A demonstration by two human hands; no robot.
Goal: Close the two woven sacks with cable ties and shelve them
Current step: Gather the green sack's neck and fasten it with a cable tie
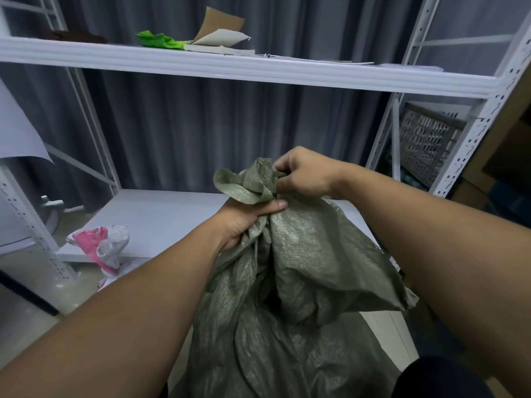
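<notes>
A green woven sack (301, 271) stands in front of me, its mouth bunched into a neck at the top. My left hand (247, 219) grips that gathered neck from below, thumb lying across the fabric. My right hand (304, 175) pinches the loose top flap just above the neck. No cable tie shows in either hand. A second sack, white with pink print (100, 248), lies crumpled at the front left corner of the low shelf (161, 214).
A white metal rack stands ahead; its upper shelf (258, 70) carries a green cloth (158, 41), an open book (218, 43) and papers. A grey curtain hangs behind. A perforated crate (428, 145) and cardboard boxes sit at the right.
</notes>
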